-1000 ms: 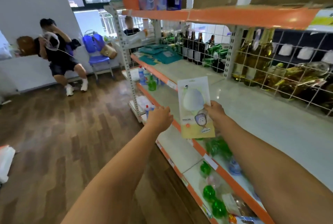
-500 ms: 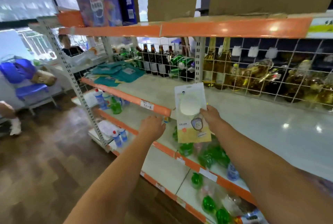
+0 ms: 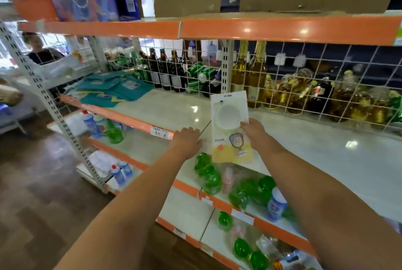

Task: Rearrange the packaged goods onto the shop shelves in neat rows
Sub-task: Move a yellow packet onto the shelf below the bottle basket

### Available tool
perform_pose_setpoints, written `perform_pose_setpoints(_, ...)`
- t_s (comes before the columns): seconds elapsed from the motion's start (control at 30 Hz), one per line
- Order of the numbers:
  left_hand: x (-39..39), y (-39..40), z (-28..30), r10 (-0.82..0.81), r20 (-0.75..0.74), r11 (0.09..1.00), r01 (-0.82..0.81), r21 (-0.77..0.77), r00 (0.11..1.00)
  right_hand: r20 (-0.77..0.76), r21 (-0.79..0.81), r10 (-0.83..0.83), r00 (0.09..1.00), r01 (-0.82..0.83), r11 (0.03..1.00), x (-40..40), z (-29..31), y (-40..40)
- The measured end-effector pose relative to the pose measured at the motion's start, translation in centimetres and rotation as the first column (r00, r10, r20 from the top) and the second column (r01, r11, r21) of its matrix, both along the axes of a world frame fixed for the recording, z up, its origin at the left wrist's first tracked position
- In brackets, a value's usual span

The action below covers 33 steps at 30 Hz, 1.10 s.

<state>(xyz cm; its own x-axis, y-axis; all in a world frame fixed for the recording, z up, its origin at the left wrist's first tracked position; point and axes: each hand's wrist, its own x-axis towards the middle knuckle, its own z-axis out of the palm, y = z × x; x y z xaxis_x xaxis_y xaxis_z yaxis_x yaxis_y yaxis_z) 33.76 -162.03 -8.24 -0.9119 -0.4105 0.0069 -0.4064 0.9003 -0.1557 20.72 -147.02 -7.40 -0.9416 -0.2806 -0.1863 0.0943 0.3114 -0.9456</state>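
Both hands have come closer to the shelf since a moment ago. Now the left hand rests on the orange front edge of the middle shelf, likely to steady the person. Its fingers lie hidden over the edge, so I cannot tell if they curl. The right hand pinches the flat packet by its side, holding it upright so the picture faces out. The packet hangs over the shelf's front edge, not yet set down. Teal packets lie in a loose pile far to the left. My guess is this packet goes on the bare white part.
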Motion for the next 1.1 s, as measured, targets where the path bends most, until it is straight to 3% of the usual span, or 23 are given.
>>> perform_pose_setpoints(0.1, -2.1, -0.6, 0.6, -0.081, -0.02, 0.993, 0.079, -0.086, 0.997, 0.023, -0.033, -0.027, 0.999, 0.028, 0.999, -1.6, 0.0, -0.3)
perform_pose_setpoints(0.37, -7.2, -1.1, 1.4, -0.105, -0.089, 0.993, 0.1, -0.063, 0.991, 0.073, -0.133, -0.079, 0.994, 0.088, 0.987, -4.9, 0.4, 0.2)
perform_pose_setpoints(0.63, -10.2, -0.4, 0.6, -0.128, -0.089, 0.991, 0.131, 0.033, 0.988, 0.065, -0.049, -0.136, 0.989, 0.139, 0.989, -5.5, -0.7, 1.0)
perform_pose_setpoints(0.87, -12.9, 0.2, 0.9, -0.077, -0.169, 0.946, 0.125, 0.3, 0.983, 0.056, -0.014, -0.199, 0.978, 0.2, 0.98, -6.1, -1.1, 0.8)
perform_pose_setpoints(1.1, -15.1, 0.2, 1.8, 0.08, -0.28, 0.732, 0.134, 0.668, 0.957, 0.098, -0.041, -0.235, 0.967, 0.24, 0.97, -6.1, -0.9, -0.3)
